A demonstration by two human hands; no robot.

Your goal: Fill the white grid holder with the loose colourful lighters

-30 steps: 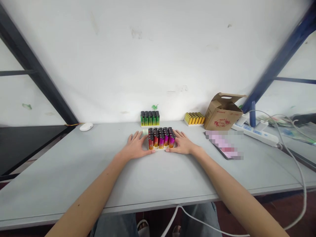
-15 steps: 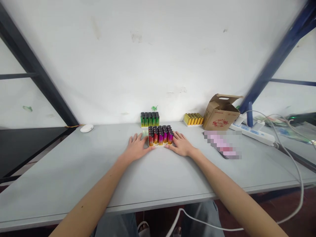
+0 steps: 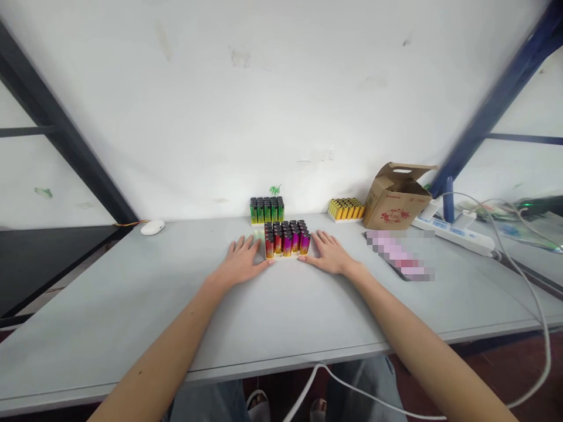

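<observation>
Red print (image 3: 393, 217), unreadable, marks the cardboard box (image 3: 396, 199).

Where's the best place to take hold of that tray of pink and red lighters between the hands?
Probably by the pale tray base, from its left and right ends at once. The lighter tray holds many upright lighters packed in rows, so pinching the tops would likely lift single pieces. The left hand and right hand lie flat on the table, flanking it, thumbs near its front corners.

One head-worn camera looks forward and down across the grey table (image 3: 132, 305) toward the wall (image 3: 281, 105).
</observation>
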